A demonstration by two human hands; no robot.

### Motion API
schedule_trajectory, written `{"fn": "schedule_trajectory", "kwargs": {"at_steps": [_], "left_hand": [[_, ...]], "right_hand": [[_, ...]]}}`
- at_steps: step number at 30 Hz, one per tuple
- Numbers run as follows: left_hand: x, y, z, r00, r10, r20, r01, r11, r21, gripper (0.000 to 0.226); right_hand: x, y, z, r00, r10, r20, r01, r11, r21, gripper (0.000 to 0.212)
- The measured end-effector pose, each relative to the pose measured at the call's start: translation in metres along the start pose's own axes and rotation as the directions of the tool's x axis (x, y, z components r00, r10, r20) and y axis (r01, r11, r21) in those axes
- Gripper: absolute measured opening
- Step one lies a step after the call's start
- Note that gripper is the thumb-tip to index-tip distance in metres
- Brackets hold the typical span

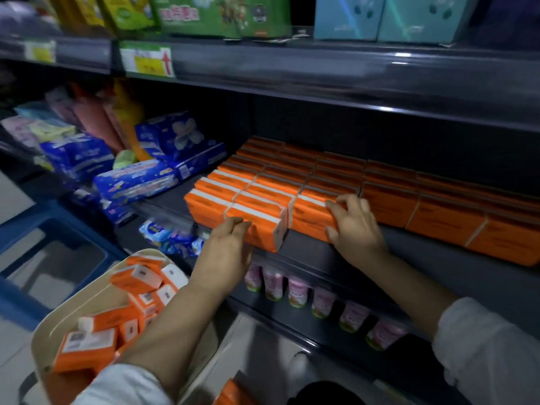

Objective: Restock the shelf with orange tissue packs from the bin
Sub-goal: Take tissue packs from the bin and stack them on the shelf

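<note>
Meanwhile, far left: blue wrapped packs (137, 179) lie jumbled on the shelf (336, 252). Low left, cream bin (87, 299) holds loose orange tissue packs (137, 280), plenty left. Left hand (230, 244), fingers spread, presses flat against the front of the end pack (257, 226), which overhangs the shelf lip, skewed; palm contact only, not clamped. 3 rows of stocked orange packs (280, 176) run back from it. Right hand (355, 226), fingers curled over the top edge of the neighbouring front pack (309, 214), steadies that row. Further right, more orange blocks (444, 211) sit flush. Judgement: squaring-up step. Push the skewed pack straight back with even pressure, keep the right hand bracing so neighbours don't shift, align faces with the shelf edge.
</note>
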State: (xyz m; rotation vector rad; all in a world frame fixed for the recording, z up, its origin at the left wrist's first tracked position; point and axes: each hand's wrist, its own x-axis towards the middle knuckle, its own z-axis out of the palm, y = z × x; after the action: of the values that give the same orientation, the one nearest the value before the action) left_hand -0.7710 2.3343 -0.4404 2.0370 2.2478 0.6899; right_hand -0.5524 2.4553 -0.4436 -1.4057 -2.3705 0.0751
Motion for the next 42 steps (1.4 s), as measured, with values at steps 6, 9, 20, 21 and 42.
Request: {"fn": "schedule_trajectory", "kwargs": {"at_steps": [6, 9, 20, 21, 42], "left_hand": [[-0.069, -0.046, -0.022, 0.983, -0.184, -0.02, 0.184, 0.982, 0.045, 0.04], [-0.113, -0.073, -0.032, 0.948, -0.315, 0.034, 0.311, 0.946, 0.093, 0.039], [-0.225, -0.163, -0.048, 0.79, -0.613, 0.007, 0.607, 0.784, 0.128, 0.041], [-0.231, -0.169, -0.045, 0.777, -0.629, 0.007, 0.625, 0.773, 0.107, 0.043], [-0.214, -0.254, -0.039, 0.651, -0.727, 0.218, 0.751, 0.658, -0.049, 0.04]], "right_hand": [[-0.041, -0.042, -0.002, 0.981, -0.169, -0.091, 0.179, 0.977, 0.112, 0.042], [-0.067, -0.075, 0.015, 0.951, -0.307, -0.034, 0.308, 0.938, 0.156, 0.044], [-0.074, -0.203, 0.087, 0.868, -0.385, 0.315, 0.342, 0.921, 0.183, 0.039], [-0.072, -0.211, 0.096, 0.858, -0.385, 0.34, 0.336, 0.921, 0.195, 0.039], [-0.047, -0.325, 0.277, 0.52, -0.608, 0.6, 0.587, 0.764, 0.266, 0.04]]}}
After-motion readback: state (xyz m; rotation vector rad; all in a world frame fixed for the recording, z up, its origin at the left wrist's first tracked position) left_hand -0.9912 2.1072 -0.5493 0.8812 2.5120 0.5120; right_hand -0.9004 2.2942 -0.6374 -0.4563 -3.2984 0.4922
